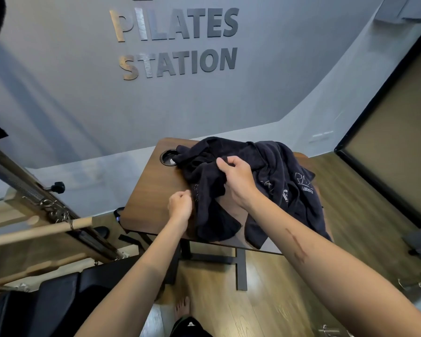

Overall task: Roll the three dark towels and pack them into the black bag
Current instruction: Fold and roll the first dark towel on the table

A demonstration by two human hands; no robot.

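my right hand [237, 177] grips the heap of dark terry towels [275, 171] on the brown wooden table [151, 190]; my left hand [180, 205] pinches its edge.

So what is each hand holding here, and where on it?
Both grip the dark towels: right hand bunches fabric atop the heap, left hand pinches its near-left edge.

Soft, even indoor light, fairly dim and cool on the grey wall [58, 93]. Shadows are faint. The wide lens bends the wall and floor [277, 300] lines near the edges. Everything is slightly soft, blurrier toward the corners.
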